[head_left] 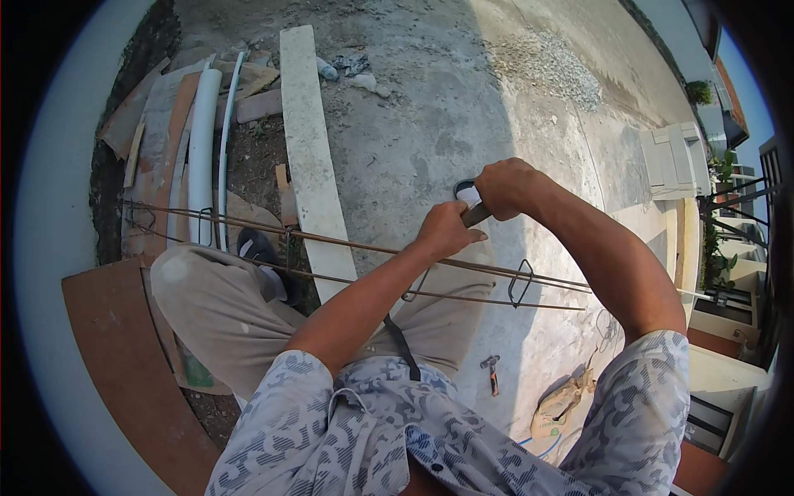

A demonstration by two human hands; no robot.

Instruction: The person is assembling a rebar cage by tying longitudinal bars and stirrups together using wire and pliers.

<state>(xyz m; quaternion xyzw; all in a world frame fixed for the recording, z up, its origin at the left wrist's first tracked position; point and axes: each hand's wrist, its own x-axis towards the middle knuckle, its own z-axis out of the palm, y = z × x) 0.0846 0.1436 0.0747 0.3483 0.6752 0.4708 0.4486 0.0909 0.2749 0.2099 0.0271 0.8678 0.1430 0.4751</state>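
Note:
My right hand [508,188] is closed in a fist around the upper end of a short, dark greyish bar-like piece [476,216]. Lower down, my left hand [447,229] is closed at the other end of the same piece; most of it is hidden in the hands, so its kind is unclear. Across my legs runs a long frame of thin rusty steel rods [356,244], passing behind my left hand and forearm. Bent-wire stirrups, one being a dark stirrup [520,283] at the right end, join its rods.
A hammer [492,375] lies on the concrete floor, with a crumpled sack [558,403] beyond it. To the left are a pale plank [310,140], a white pipe [201,157], scrap boards and a brown panel [136,355]. Gravel [562,70] is heaped at the far right.

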